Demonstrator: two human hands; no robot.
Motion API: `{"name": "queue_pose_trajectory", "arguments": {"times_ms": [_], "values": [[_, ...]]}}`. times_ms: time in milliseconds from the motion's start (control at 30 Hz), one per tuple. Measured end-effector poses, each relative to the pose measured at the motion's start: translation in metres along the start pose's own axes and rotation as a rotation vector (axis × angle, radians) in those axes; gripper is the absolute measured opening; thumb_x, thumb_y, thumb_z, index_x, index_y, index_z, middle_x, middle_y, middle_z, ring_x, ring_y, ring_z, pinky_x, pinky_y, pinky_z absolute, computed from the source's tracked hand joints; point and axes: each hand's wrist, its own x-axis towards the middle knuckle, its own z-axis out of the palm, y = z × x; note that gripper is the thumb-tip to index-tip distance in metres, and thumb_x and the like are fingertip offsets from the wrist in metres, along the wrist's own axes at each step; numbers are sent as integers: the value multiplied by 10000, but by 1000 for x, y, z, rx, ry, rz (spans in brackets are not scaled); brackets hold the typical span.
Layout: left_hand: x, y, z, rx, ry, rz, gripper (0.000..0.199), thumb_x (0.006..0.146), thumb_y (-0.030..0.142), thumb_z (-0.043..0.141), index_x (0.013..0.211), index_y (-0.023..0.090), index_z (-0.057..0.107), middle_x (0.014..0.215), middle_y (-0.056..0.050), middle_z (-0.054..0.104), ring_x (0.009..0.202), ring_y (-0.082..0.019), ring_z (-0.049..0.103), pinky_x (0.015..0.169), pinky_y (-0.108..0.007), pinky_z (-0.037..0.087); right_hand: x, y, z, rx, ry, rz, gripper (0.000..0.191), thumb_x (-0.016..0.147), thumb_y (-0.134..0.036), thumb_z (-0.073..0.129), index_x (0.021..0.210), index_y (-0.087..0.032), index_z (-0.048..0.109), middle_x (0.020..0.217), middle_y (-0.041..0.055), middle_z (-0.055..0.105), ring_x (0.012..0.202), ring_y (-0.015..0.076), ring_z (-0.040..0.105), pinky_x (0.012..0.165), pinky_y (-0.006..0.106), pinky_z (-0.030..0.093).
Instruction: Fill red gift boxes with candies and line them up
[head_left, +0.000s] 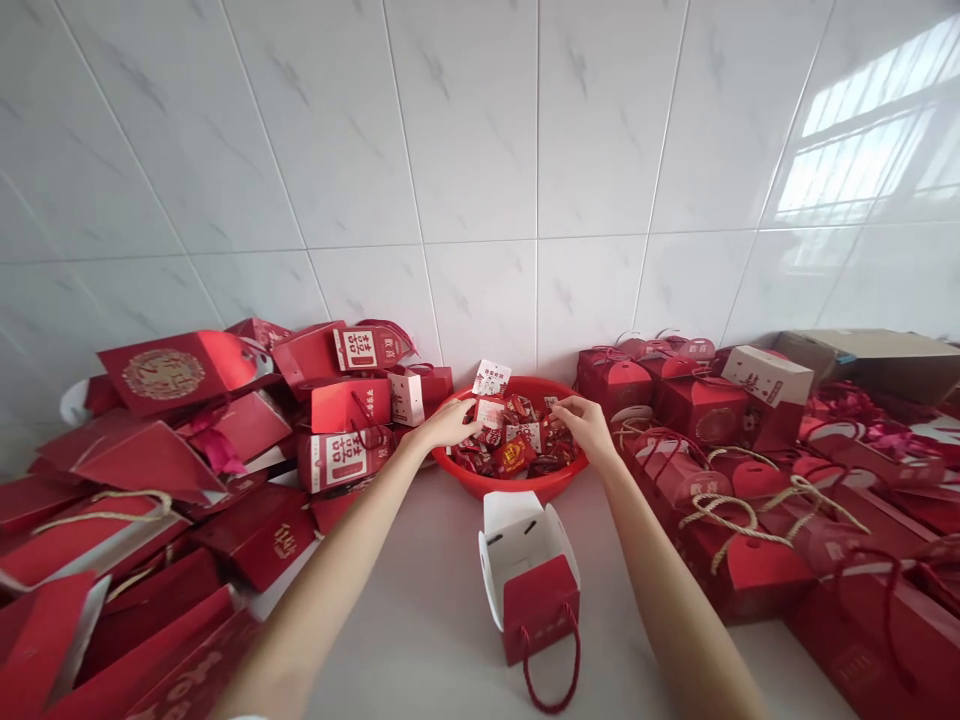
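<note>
Red basin (562, 477) on desk (420, 600) held wrapped packets (514, 455); left hand (450, 424) and right hand (587, 424) among them, apparently picking. Couldn't tell whether either grip was clamped. Next move seemed to call for firm pinch, clear of open box (541, 605).

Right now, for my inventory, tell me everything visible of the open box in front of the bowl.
The open box looks like card, red outside, white inside, flaps raised, dark marks within, and a red cord handle drooping in front. It stands upright on the grey table; the left hand and right hand are off it.
</note>
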Motion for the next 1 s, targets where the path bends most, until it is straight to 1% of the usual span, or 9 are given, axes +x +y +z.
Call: {"name": "queue_pose_trajectory", "arguments": {"times_ms": [133, 267, 433, 500, 567, 633, 733, 867, 1000], "values": [[35, -4, 13, 29, -35, -56, 365, 869, 354, 611, 1175, 167, 675, 1251, -152, 707, 1181, -302, 646, 1002, -382, 500, 2, 3, 0, 3, -31, -11, 237, 676, -431, 692, 714, -198, 676, 711, 52, 727, 673, 207, 676, 682, 330, 547], [50, -3, 25, 25, -118, -27, 328, 800, 324, 700, 1079, 151, 699, 1179, -144, 733, 1062, -275, 688, 942, -402, 518, 4, 7, 2, -17, -39, -24, 246, 685, -443, 658, 722, -201, 680, 741, 59, 736, 721, 214, 678, 700, 323, 536], [34, 15, 39, -83, -211, 194, 198, 758, 274, 655, 915, 212, 758, 968, -50, 786, 918, -257, 706, 806, -286, 515, 7, 13, 5, -113, -15, -29, 246, 716, -441, 614, 749, -209, 684, 752, 44, 731, 758, 213, 677, 700, 309, 521], [25, 27, 47, -131, -233, 277, 211, 719, 207, 648, 890, 218, 772, 940, -49, 786, 898, -258, 701, 800, -287, 506, 7, 13, 6, -168, 1, -28, 245, 727, -445, 604, 744, -212, 679, 734, 36, 721, 743, 210, 672, 688, 303, 507], [17, 36, 52, -177, -238, 329, 286, 654, 139, 649, 893, 216, 785, 971, -70, 783, 918, -278, 694, 812, -307, 504, 6, 12, 6, -219, 13, -21, 238, 731, -439, 594, 739, -215, 674, 719, 31, 714, 728, 208, 667, 683, 301, 492], [13, 39, 51, -234, -237, 355, 379, 594, 80, 632, 904, 221, 797, 1009, -75, 783, 954, -290, 690, 842, -321, 505, 6, 10, 6, -254, 10, -17, 228, 737, -429, 587, 744, -218, 672, 722, 27, 714, 718, 205, 663, 683, 302, 481], [15, 32, 39, -342, -215, 342, 437, 561, 42, 596, 893, 234, 806, 1019, -45, 790, 994, -269, 695, 906, -322, 504, 4, 6, 6, -300, -6, -11, 205, 746, -415, 594, 738, -223, 667, 737, 27, 722, 712, 204, 660, 674, 302, 471], [27, 12, 20, -506, -105, 231, 387, 575, 70, 580, 864, 217, 791, 891, -23, 790, 912, -236, 708, 860, -326, 533, 1, -2, 7, -410, -40, 27, 167, 767, -371, 602, 718, -227, 671, 731, 33, 719, 709, 216, 661, 677, 312, 465], [42, 1, 17, -688, 41, 95, 320, 609, 129, 573, 864, 166, 764, 769, -42, 755, 798, -221, 694, 795, -349, 540, -3, -6, 8, -491, -46, 28, 133, 781, -316, 603, 717, -231, 683, 756, 40, 726, 744, 230, 672, 684, 317, 463]]}}
